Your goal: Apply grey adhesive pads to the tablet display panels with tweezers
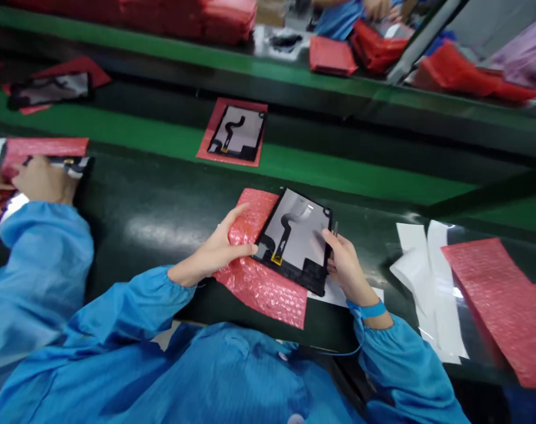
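Observation:
A black-framed display panel (296,238) with a grey back and a black flex cable lies tilted on a red bubble-wrap bag (259,285) on the dark worktop. My left hand (219,247) rests on the bag with fingers stretched out, fingertips touching the panel's left edge. My right hand (345,265) grips the panel's right edge, fingers curled round it. A thin metal tool sticks up beside that hand; I cannot tell whether the hand holds it.
White paper sheets (426,277) and another red bag (501,300) lie to the right. A second panel on a red bag (236,132) sits on the green conveyor. A co-worker's hand (42,179) works at the left; red bag stacks (223,20) stand behind.

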Motion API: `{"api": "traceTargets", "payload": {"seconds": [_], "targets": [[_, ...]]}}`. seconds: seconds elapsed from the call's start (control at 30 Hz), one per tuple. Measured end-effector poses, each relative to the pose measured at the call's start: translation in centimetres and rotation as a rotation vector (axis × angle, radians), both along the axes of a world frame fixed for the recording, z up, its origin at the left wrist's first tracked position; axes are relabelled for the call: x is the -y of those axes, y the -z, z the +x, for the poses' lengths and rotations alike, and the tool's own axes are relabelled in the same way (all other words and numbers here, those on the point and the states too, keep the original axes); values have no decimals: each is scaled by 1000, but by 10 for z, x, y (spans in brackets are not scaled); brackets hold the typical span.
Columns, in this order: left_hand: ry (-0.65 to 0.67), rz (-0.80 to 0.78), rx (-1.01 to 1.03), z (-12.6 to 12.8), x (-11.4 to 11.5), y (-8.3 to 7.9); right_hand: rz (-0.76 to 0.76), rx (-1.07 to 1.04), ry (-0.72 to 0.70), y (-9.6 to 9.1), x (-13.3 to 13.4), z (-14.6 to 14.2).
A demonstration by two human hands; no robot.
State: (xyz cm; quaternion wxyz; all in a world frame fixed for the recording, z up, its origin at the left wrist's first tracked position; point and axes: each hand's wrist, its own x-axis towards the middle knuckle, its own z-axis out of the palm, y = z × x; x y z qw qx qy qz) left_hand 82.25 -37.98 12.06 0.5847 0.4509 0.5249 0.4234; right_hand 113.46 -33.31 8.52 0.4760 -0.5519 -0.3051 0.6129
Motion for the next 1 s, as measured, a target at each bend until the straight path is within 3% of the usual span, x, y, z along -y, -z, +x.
{"api": "traceTargets", "payload": {"seconds": [0.13,0.3,0.4,0.57,0.67,0.73,0.83,1.0], "targets": [[21,5,63,-9,36,30,-2,112,-69,-8,1,-6],[-26,-98,150,-12,48,53,92,196,-142,-36,-2,2],[-45,-187,199,-13,51,52,101,215,-219,-41,9,-13],[-40,-266,252,-15,53,36,86,219,-315,-16,21,-58],[-45,-281,256,-17,54,29,85,256,-369,-8,18,-69],[-65,-272,212,-20,55,26,134,341,-346,-13,14,-64],[-102,-235,139,-24,57,23,284,453,-176,-26,8,-40],[-106,-159,7,-25,61,28,381,272,-18,-32,10,2]]}}
